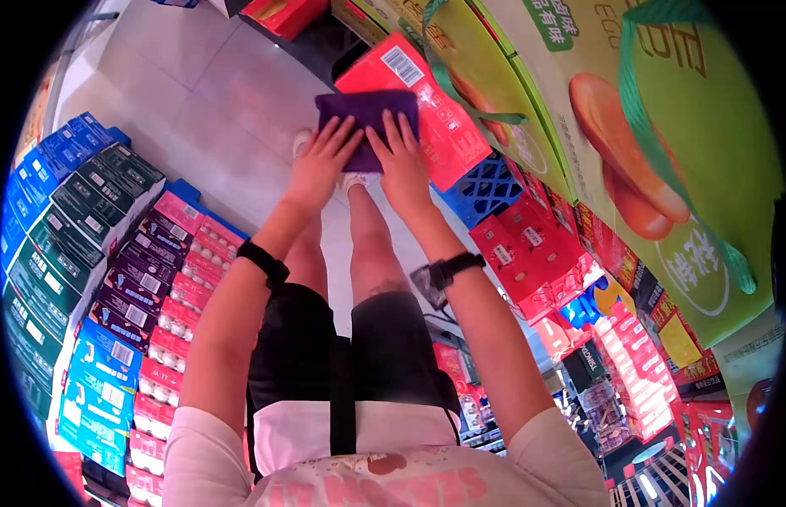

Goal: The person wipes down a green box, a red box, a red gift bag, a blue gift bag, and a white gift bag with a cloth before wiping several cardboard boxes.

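Note:
A dark purple cloth [359, 110], folded into a rough rectangle, is stretched out in front of me above the floor. My left hand [324, 160] grips its near left part, fingers lying long across the top. On the near right part, my right hand [399, 159] holds it the same way. Both thumbs are mostly hidden. A red box with a barcode [423, 106] lies just beyond and right of the cloth, partly behind it.
Stacked cartons, dark green [68, 224], blue [101, 389] and pink [169, 355], line my left side. At right stand large green egg-picture gift boxes [613, 144] with rope handles, a blue crate [486, 190] and red boxes [528, 249]. Grey floor tiles [190, 101] run ahead.

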`<state>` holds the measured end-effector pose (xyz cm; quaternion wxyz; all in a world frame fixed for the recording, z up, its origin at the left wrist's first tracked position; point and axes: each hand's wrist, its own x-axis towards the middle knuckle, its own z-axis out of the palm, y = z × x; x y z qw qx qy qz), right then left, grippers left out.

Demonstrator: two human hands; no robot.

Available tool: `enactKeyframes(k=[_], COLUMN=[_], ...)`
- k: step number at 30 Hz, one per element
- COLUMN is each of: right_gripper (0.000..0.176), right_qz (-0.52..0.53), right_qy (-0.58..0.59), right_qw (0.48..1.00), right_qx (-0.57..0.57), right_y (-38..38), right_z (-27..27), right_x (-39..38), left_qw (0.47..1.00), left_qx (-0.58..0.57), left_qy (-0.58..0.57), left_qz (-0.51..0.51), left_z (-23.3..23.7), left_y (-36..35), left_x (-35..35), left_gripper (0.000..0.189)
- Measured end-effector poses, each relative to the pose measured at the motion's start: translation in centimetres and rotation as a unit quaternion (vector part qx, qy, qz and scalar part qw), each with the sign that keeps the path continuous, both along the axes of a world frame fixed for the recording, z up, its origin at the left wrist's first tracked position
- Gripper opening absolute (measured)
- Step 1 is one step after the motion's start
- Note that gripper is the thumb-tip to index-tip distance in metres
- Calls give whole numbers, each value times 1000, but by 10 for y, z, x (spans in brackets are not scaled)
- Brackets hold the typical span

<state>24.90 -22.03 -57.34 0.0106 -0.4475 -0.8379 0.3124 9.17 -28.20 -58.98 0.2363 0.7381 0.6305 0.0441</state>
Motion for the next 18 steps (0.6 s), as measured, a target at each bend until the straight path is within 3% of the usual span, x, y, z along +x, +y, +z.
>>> enactKeyframes(k=[2, 5, 10, 12, 18], right_gripper=[53, 50, 57, 61, 62], right_qz=[69, 88, 35, -11, -114], right_qy=[9, 12, 23, -8, -131], right_qw=[995, 992, 998, 999, 982], right_qx=[73, 86, 40, 48, 74], right_y=[22, 48, 50, 37, -23], right_z=[-12, -10, -5, -5, -4], right_x=[-15, -21, 15, 33, 83], left_qw=[996, 992, 986, 997, 996], left_qx=[-11, 21, 62, 41, 59], left_qy=[2, -45, -51, -24, -35], left_qz=[92, 116, 146, 59, -64], left_z=[-4, -10, 5, 11, -3], left_y=[9, 19, 28, 33, 27], left_x=[-7, -1, 31, 44, 85], left_gripper=[55, 62, 63, 57, 44])
